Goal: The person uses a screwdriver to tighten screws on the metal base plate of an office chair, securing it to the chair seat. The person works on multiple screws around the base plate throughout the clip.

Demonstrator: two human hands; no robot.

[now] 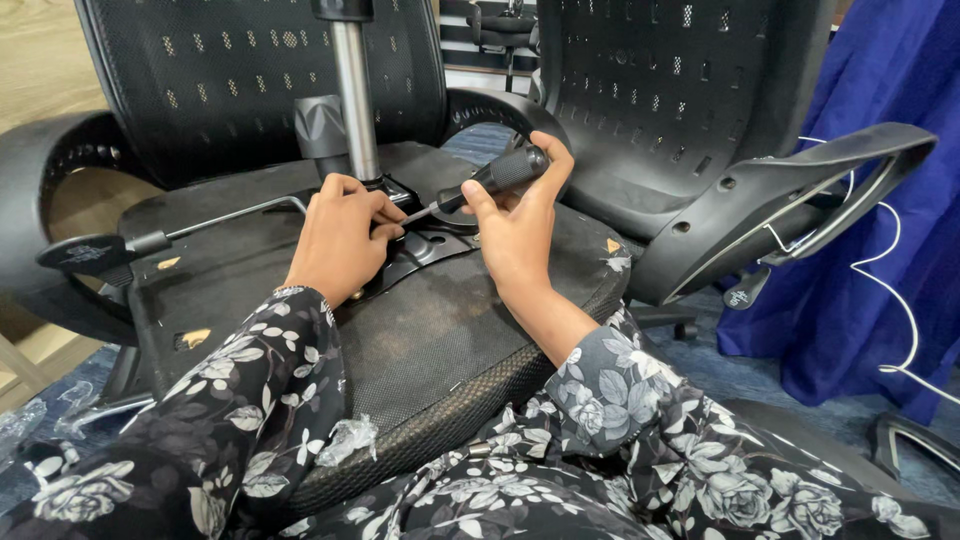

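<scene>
Surface: the underside of an upturned office chair seat [440, 330], black fabric, dusty and scuffed, lying across the person's lap in floral black-and-white sleeves. A black metal mounting plate [425, 245] sits at its centre, with a chrome gas-lift column [355, 100] rising from it toward the far side. A thin metal lever [235, 215] with a black paddle runs off to the left.

Room: pale wood floor at far left; blue carpet near and right. A black mesh chair back [250, 70] stands behind the seat. A second black mesh chair [660, 100] with a curved armrest [800, 190] lies at right. Blue cloth [890, 250] hangs at far right, with a white cord [900, 300] looping across it. Crumpled clear plastic wrap [345, 440] lies at the seat's near edge.

Left hand [335, 245]: fingers curled and pressed together, tips resting on the mounting plate beside the column base; they seem to steady the tool's tip, though the contact itself is hidden.

Right hand [515, 225]: fingers wrapped round the black handle of a screwdriver [490, 180], thumb along it. The shaft slants down and left to the plate, between the two hands.
</scene>
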